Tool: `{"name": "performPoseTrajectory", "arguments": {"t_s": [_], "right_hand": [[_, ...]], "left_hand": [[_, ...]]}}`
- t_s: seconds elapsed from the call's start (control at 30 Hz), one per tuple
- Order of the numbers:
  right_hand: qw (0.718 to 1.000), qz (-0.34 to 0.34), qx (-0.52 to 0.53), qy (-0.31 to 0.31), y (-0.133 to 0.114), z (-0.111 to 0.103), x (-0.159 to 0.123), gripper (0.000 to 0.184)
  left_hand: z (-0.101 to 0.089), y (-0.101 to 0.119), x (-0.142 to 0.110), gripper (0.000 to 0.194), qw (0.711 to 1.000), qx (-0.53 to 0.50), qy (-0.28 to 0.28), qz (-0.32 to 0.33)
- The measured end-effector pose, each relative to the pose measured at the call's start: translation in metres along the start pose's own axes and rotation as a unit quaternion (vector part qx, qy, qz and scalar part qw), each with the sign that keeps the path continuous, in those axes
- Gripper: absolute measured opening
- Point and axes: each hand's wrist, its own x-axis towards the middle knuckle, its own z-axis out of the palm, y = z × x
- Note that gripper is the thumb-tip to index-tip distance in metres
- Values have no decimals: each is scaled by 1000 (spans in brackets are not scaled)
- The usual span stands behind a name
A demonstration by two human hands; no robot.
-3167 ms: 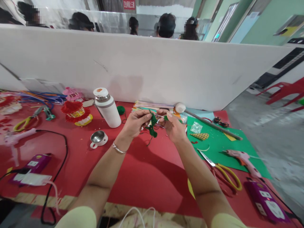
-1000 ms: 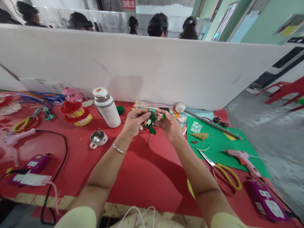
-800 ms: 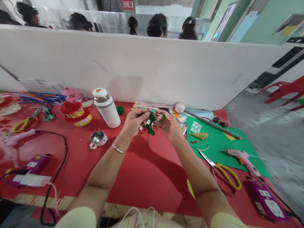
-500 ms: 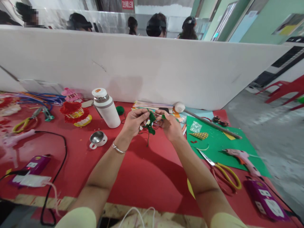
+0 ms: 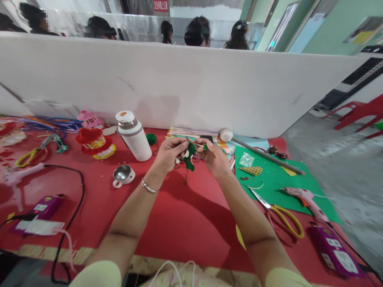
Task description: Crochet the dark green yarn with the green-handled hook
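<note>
Both my hands are raised above the red table, close together. My left hand pinches a small green yarn piece with a strand hanging below it. My right hand is closed round a thin metal crochet hook with a green grip, whose tip reaches into the yarn. A small green yarn ball lies behind them beside a white flask.
A steel cup lid sits left of my arm. At the right lie a green sheet, yellow-handled scissors, a pink glue gun and a purple power strip. More scissors, a red ornament and cables lie at the left. A white partition stands behind.
My hands have drawn slightly closer together and lifted a little. The hanging green strand sits higher and shorter than three seconds ago. Nothing on the table has moved.
</note>
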Motion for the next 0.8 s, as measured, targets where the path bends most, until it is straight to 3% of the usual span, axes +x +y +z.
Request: {"name": "performPoseTrajectory", "arguments": {"t_s": [0.8], "right_hand": [[1000,-4,-25,4,-2,2,-3,25]], "left_hand": [[2,2,-3,31,1000,-2,22,-18]]}}
